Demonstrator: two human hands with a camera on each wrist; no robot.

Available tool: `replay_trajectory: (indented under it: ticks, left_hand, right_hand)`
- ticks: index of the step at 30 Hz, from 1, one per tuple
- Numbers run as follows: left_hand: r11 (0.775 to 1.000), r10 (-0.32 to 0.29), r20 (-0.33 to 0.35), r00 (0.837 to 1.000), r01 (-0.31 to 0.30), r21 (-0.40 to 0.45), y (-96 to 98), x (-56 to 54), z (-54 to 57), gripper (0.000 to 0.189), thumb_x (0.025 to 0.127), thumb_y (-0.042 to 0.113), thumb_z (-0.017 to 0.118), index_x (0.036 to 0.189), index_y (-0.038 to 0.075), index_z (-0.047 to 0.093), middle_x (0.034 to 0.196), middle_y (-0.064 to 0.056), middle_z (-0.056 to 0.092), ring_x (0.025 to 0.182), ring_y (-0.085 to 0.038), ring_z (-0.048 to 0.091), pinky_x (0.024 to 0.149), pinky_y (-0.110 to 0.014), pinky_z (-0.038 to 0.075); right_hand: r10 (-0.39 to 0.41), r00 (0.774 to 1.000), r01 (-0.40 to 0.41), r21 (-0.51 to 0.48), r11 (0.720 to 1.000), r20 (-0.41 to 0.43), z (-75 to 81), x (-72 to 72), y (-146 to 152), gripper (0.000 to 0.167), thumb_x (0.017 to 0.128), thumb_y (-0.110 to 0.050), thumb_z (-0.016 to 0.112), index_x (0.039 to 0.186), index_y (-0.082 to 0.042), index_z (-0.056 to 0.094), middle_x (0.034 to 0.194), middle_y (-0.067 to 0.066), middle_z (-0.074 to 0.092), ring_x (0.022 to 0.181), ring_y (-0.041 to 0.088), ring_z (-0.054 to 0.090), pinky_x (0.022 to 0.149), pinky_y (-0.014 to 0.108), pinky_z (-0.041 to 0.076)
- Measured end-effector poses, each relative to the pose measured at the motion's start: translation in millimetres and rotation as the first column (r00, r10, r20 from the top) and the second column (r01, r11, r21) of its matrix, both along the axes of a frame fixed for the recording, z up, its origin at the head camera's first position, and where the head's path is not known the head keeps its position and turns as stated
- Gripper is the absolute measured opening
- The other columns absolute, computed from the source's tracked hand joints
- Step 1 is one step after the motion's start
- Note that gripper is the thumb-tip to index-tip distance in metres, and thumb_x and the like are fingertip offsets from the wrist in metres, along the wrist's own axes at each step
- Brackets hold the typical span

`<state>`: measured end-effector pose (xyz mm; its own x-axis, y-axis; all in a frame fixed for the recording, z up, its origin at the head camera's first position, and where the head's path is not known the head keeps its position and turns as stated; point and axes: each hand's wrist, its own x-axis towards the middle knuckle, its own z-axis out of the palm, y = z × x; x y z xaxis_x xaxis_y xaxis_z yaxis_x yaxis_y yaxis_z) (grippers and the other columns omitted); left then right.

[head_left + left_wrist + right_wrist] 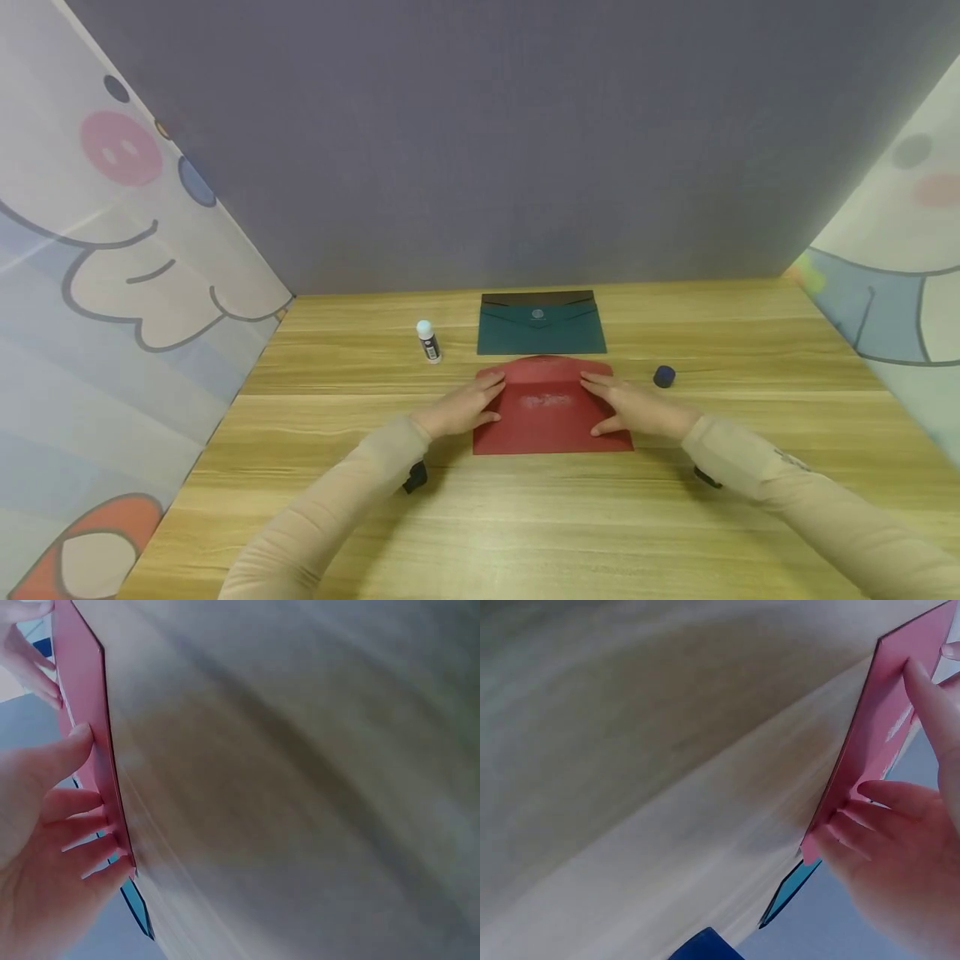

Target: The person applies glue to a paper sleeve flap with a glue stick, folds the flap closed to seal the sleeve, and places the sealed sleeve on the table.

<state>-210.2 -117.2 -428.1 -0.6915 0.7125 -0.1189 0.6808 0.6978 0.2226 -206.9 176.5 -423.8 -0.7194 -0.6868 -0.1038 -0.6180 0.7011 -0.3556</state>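
A red envelope [552, 429] lies on the table with its flap [543, 367] folded out at the far side. A whitish, shiny smear [546, 401] shows on its middle. My left hand [465, 408] rests on the envelope's left side with fingers extended, the thumb nearer me. On the opposite side, my right hand [630, 406] touches the envelope in the same way, fingers spread. Both wrist views show the thumb [75, 754] and fingers [862, 825] lying along the red paper. Neither hand curls round anything.
Behind the red envelope lies a dark green envelope [540, 333] with its flap out. A white-topped glue stick [429, 342] is at the left. To the right sits a dark blue cap [664, 377]. A grey panel [525, 150] bounds the wooden table [540, 525] at the back.
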Motion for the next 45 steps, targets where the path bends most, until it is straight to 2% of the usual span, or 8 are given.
replay_trajectory:
  ticks: [14, 23, 28, 31, 33, 37, 41, 45]
  left_hand:
    - [1.0, 0.024, 0.096, 0.995, -0.023, -0.01, -4.6, -8.3, -2.1, 0.06, 0.089, 0.027, 0.053, 0.134, -0.004, 0.031, 0.143, -0.017, 0.022, 0.131, -0.029, 0.021, 0.104, -0.037, 0.024]
    - [0.999, 0.043, 0.121, 0.992, -0.043, 0.0, -6.7, -10.3, -2.3, 0.061, 0.087, 0.029, 0.055, 0.136, 0.0, 0.031, 0.144, -0.013, 0.022, 0.132, -0.026, 0.02, 0.104, -0.036, 0.026]
    - [0.995, 0.074, 0.072, 0.995, -0.078, 0.061, -5.6, -10.0, 2.6, 0.048, 0.085, 0.022, 0.06, 0.124, -0.002, 0.048, 0.132, -0.016, 0.042, 0.12, -0.028, 0.04, 0.096, -0.035, 0.037]
    - [0.973, 0.134, -0.047, 0.99, -0.123, 0.194, -9.7, -10.4, 6.8, 0.028, 0.083, 0.012, 0.062, 0.107, -0.003, 0.061, 0.107, -0.015, 0.06, 0.095, -0.024, 0.059, 0.078, -0.03, 0.049]
    - [0.936, 0.218, -0.152, 0.964, -0.162, 0.313, -15.2, -10.3, 10.7, 0.016, 0.081, 0.006, 0.062, 0.095, -0.002, 0.065, 0.09, -0.012, 0.066, 0.078, -0.02, 0.063, 0.065, -0.027, 0.051]
    - [0.795, 0.466, -0.241, 0.851, -0.283, 0.536, -30.7, -9.1, 20.2, 0.007, 0.079, 0.003, 0.062, 0.082, -0.001, 0.066, 0.075, -0.011, 0.066, 0.063, -0.019, 0.062, 0.052, -0.026, 0.05]
    - [0.618, 0.633, -0.057, 0.772, -0.459, 0.638, -47.9, -9.0, 24.2, 0.011, 0.081, 0.006, 0.061, 0.082, -0.004, 0.066, 0.073, -0.014, 0.065, 0.059, -0.02, 0.059, 0.046, -0.026, 0.045]
    - [0.519, 0.704, 0.1, 0.703, -0.605, 0.603, -61.7, -12.2, 22.4, 0.018, 0.083, 0.012, 0.06, 0.083, -0.006, 0.065, 0.078, -0.017, 0.065, 0.06, -0.022, 0.058, 0.048, -0.026, 0.044]
  right_hand:
    - [0.001, 0.995, -0.005, 0.047, 0.999, 0.097, -3.4, -8.0, -5, 0.101, 0.068, -0.047, 0.07, 0.134, 0.012, 0.022, 0.141, 0.028, 0.016, 0.125, 0.043, 0.023, 0.097, 0.051, 0.031]
    - [-0.032, 0.991, 0.024, 0.06, 0.998, 0.132, -2.0, -11.6, -1, 0.083, 0.079, -0.045, 0.06, 0.137, 0.002, 0.025, 0.144, 0.02, 0.015, 0.124, 0.041, 0.029, 0.094, 0.048, 0.035]
    - [-0.019, 0.993, 0.012, 0.062, 0.998, 0.115, -3.3, -13.4, -1, 0.082, 0.079, -0.045, 0.06, 0.137, 0.003, 0.026, 0.143, 0.021, 0.017, 0.123, 0.041, 0.03, 0.093, 0.047, 0.036]
    - [-0.013, 0.994, 0.007, 0.058, 0.998, 0.107, -3.3, -14.1, -2, 0.083, 0.078, -0.045, 0.061, 0.136, 0.004, 0.027, 0.143, 0.022, 0.018, 0.123, 0.042, 0.03, 0.092, 0.046, 0.038]
    - [-0.01, 0.995, 0.004, 0.054, 0.999, 0.101, -3.0, -14.4, -2, 0.083, 0.078, -0.045, 0.061, 0.135, 0.005, 0.028, 0.142, 0.023, 0.019, 0.122, 0.043, 0.03, 0.091, 0.046, 0.038]
    - [-0.012, 0.995, 0.007, 0.053, 0.999, 0.101, -2.3, -14.1, -2, 0.083, 0.078, -0.045, 0.061, 0.135, 0.005, 0.028, 0.142, 0.023, 0.019, 0.122, 0.043, 0.031, 0.09, 0.046, 0.039]
    - [-0.014, 0.995, 0.009, 0.05, 0.999, 0.103, -1.6, -12.8, -1, 0.082, 0.078, -0.045, 0.061, 0.135, 0.005, 0.028, 0.142, 0.023, 0.019, 0.12, 0.043, 0.033, 0.09, 0.046, 0.039]
    - [-0.017, 0.993, 0.011, 0.054, 0.999, 0.114, -0.5, -11.9, -1, 0.082, 0.078, -0.045, 0.06, 0.136, 0.004, 0.027, 0.143, 0.021, 0.017, 0.12, 0.042, 0.033, 0.092, 0.046, 0.038]
